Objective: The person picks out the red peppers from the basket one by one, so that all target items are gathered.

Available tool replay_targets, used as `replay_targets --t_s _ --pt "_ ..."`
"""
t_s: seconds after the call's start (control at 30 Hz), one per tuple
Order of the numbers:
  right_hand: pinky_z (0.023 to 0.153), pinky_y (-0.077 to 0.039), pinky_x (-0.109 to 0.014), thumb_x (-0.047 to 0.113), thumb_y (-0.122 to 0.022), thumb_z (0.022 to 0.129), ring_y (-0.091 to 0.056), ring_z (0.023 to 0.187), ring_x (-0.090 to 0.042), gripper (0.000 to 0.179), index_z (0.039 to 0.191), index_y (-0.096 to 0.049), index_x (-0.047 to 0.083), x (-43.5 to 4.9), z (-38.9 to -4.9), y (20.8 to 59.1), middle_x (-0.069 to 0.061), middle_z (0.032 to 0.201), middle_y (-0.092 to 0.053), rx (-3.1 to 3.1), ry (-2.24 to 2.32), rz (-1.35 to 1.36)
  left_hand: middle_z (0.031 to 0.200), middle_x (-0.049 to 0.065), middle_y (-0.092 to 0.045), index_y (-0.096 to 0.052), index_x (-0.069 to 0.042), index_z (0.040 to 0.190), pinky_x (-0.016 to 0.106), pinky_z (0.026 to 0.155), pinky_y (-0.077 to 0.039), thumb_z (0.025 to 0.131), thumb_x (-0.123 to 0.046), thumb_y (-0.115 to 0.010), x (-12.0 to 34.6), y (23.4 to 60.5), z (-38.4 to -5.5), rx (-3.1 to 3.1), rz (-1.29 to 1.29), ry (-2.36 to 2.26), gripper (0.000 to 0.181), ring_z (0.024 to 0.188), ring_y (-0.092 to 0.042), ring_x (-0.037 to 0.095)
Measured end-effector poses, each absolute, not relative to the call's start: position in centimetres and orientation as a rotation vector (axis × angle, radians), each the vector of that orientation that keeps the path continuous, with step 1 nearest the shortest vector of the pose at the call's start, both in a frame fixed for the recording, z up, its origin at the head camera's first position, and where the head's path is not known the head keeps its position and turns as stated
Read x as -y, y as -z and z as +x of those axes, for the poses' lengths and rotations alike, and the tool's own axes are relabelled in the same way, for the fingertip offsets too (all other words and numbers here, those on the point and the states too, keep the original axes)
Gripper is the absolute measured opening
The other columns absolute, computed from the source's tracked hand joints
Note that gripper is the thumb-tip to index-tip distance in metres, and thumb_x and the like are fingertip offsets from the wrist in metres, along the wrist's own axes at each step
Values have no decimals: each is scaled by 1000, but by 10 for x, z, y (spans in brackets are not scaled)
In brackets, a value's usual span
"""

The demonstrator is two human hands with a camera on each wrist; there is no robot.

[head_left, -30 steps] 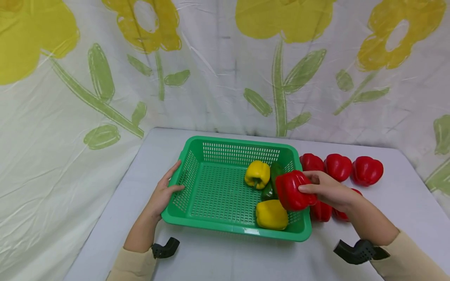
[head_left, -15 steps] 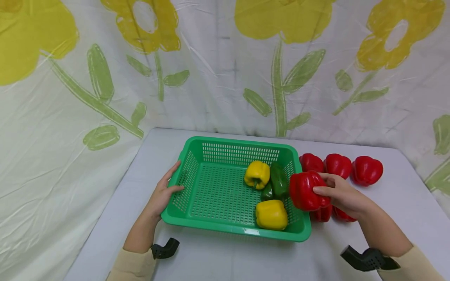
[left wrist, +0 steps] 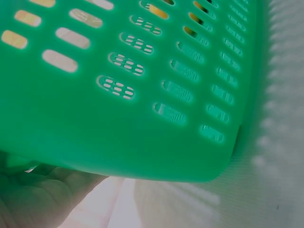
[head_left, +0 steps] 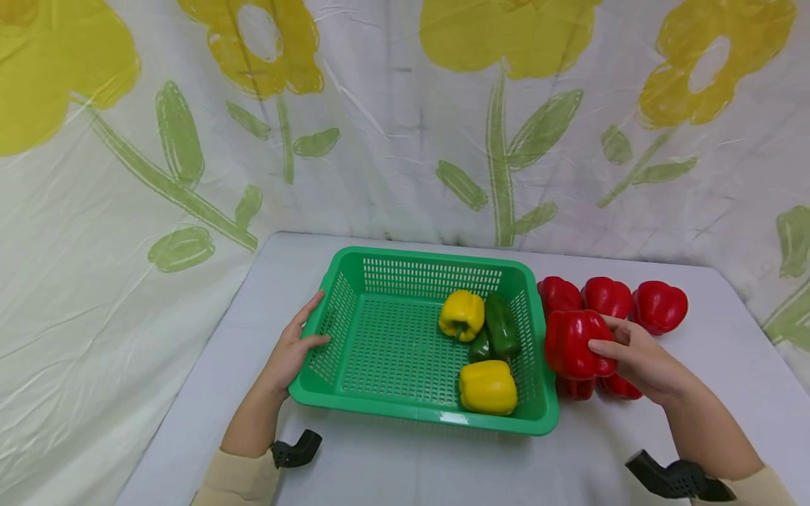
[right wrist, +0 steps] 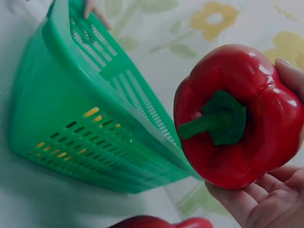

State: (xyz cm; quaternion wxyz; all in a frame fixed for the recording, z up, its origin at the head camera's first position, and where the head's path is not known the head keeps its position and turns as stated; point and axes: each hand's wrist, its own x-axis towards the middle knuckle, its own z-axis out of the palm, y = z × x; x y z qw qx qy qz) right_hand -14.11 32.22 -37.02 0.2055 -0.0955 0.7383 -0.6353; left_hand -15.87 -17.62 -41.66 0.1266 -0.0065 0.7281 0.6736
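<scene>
A red bell pepper [head_left: 574, 346] is gripped in my right hand [head_left: 642, 355], just outside the right rim of a green plastic basket [head_left: 405, 411]. The right wrist view shows its green stem [right wrist: 216, 118] facing the camera, with thumb and fingers around its far side. My left hand [head_left: 296, 351] holds the basket's left rim, thumb over the inside and fingers outside. Within the basket, toward its right end, lie a yellow bell pepper [head_left: 461, 315] at the back, another yellow bell pepper [head_left: 487, 388] in front, and dark green peppers [head_left: 502, 327] between them.
Behind the held pepper, several red bell peppers [head_left: 659, 307] sit on the white table [head_left: 405, 471] right of the basket. Some are partly hidden by it. A flower-printed white cloth [head_left: 380, 176] hangs along the table's back edge.
My right hand has carried the red bell pepper rightward, from over the basket's right end to outside its rim, uncovering the dark green peppers. The left hand stays on the rim.
</scene>
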Motion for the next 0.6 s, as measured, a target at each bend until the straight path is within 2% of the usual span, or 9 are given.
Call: replay_targets --t_s 0.6 --pt "72 -56 -28 -4 -50 87 -57 99 -3 51 123 -46 33 -356 -129 381 16 113 -57 -2110 1914 -169 157 1 -9 -16 -32 149 22 90 -44 90 0 -45 177 417 -159 -2120 -14 -1952 74 139 -25 28"
